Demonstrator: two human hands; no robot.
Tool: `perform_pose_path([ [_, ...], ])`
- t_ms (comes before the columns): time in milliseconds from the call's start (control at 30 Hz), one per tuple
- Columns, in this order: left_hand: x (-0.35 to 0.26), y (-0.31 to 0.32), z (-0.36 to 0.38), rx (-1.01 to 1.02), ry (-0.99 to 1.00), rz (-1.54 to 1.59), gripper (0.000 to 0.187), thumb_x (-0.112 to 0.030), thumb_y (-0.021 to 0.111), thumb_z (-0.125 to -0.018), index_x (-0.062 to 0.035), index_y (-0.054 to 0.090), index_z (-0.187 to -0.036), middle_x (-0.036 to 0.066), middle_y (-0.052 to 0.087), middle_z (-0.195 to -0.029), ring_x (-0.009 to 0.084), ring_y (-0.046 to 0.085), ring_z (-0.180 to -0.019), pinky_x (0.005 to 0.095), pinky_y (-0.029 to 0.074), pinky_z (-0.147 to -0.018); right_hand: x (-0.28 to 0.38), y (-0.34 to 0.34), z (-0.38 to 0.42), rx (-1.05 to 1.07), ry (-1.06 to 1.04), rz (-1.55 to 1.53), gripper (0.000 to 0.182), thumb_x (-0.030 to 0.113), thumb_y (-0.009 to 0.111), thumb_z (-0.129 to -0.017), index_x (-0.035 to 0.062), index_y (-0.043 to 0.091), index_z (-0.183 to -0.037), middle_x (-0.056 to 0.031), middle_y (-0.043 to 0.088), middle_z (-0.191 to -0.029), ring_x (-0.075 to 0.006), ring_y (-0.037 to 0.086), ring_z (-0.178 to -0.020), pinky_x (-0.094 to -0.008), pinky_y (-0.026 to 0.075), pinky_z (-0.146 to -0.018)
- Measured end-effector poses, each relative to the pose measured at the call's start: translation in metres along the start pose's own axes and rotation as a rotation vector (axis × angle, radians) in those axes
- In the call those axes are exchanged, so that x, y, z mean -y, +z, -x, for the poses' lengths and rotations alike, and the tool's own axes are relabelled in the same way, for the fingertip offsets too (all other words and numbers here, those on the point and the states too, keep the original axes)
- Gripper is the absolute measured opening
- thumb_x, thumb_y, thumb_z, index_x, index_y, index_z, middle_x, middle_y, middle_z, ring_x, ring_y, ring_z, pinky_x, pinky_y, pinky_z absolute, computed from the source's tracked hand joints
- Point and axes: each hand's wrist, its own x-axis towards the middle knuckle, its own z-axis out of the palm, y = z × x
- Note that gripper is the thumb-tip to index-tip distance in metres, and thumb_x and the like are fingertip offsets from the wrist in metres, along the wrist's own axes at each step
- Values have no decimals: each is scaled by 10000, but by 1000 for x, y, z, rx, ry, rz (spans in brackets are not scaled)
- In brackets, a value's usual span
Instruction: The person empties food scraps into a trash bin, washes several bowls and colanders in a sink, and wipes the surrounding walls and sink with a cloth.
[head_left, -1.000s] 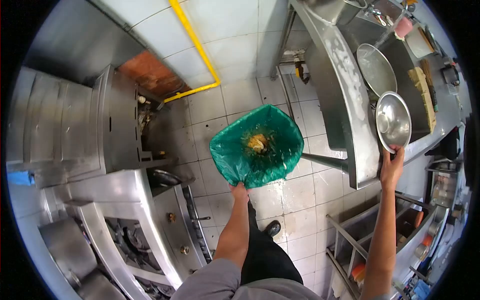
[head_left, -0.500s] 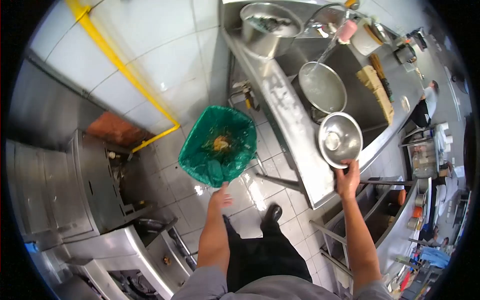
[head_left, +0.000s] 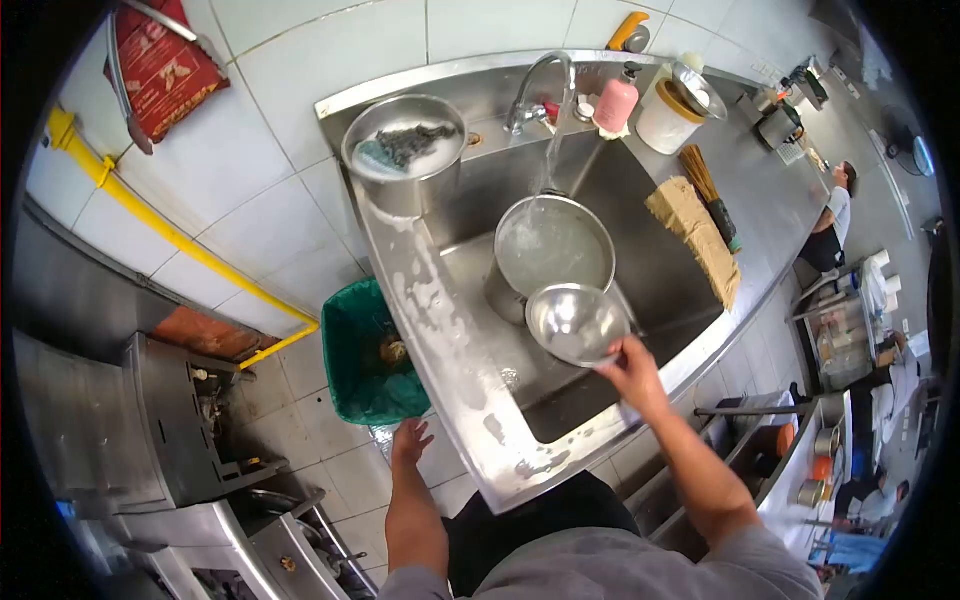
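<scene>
My right hand [head_left: 636, 380] grips the near rim of a shiny metal bowl [head_left: 577, 325], tilted over the sink. Directly behind the bowl, a deep steel pot [head_left: 508, 285] of cloudy water stands in the sink [head_left: 470, 350], and the bowl overlaps its near edge. Water runs from the curved faucet [head_left: 568, 75] into this pot. My left hand [head_left: 410, 441] hangs beside the counter with loosely spread fingers and nothing in them. It is just below a bin with a green liner [head_left: 345, 350], which has food scraps inside.
A second pot [head_left: 400, 195] with suds and a dark scrubber sits at the sink's back left corner. Pink soap bottle [head_left: 616, 103], white bucket [head_left: 665, 125], brush [head_left: 712, 195] and tan block [head_left: 695, 240] line the right side. A person [head_left: 835, 215] stands farther right.
My view has turned toward the sink. My right hand has carried the bowl from the counter edge to over the sink, beside the pot. My left hand remains near the bin.
</scene>
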Motion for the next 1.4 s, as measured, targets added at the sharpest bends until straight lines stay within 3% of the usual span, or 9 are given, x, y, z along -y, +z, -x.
perform_pose_path([
  [167,-74,75,96,79,275,-205,665,-391,596,-906,-78,360,-1444,121,461,-1409,299,480,-1261,454,426,-980,11,-66,-121,142,-191,362,415,259,823,-708,61,563,-965,-189,539,-1205,-349,621,-921,-410,516,-804],
  [367,-116,166,254,-507,1047,-733,471,-132,586,-934,-9,452,-1369,159,501,-1378,275,480,-1267,378,400,-1028,-5,-23,-195,439,-57,912,599,351,825,-690,95,568,-1167,-301,205,-1513,-388,566,-1163,-414,500,-944],
  [567,-52,248,301,-302,1149,-1252,731,-227,673,-845,23,325,-1437,262,268,-1511,415,250,-1406,469,199,-1154,-67,48,-218,494,-185,172,662,256,774,-761,64,475,-1320,-307,372,-1433,-351,618,-1094,-415,490,-952],
  [633,-34,266,298,-347,1083,-1414,774,-340,646,-858,52,308,-1434,295,226,-1513,451,211,-1407,523,159,-1151,-65,61,-221,-57,118,-322,688,242,763,-777,14,437,-1339,-287,517,-1282,-308,671,-978,-398,551,-829],
  [767,-31,296,288,-482,987,-1722,829,-421,613,-869,96,279,-1423,321,234,-1498,452,183,-1416,528,122,-1158,-86,83,-235,450,796,-753,492,133,696,-826,-90,478,-1206,-178,604,-976,-287,673,-662,-395,601,-552],
  [1100,-112,374,173,-371,1296,-1416,451,-286,521,-929,-29,494,-1300,250,428,-1391,429,383,-1295,531,298,-1077,-41,100,-187,69,618,-1196,356,17,560,-837,-35,494,-1183,-178,591,-1071,-312,652,-861,-440,593,-655],
  [1267,-59,387,118,-81,349,-809,315,-302,458,-972,-76,560,-1166,162,629,-1148,359,640,-953,491,510,-850,2,72,-142,139,722,-1505,444,74,630,-825,90,521,-1255,-135,581,-1174,-318,627,-938,-467,545,-658],
  [1300,-55,388,116,107,-46,-337,318,-322,431,-987,-75,569,-1132,137,657,-1091,331,661,-893,470,524,-824,-1,71,-137,210,460,-1087,404,124,640,-808,101,557,-1203,-118,597,-1152,-308,629,-942,-470,531,-690],
  [1400,-57,383,92,126,-113,-386,368,-369,407,-994,-81,587,-1137,114,667,-1055,292,652,-945,404,521,-845,-8,70,-123,345,-292,200,318,272,670,-758,137,667,-1045,-66,646,-1087,-276,635,-954,-478,490,-787],
])
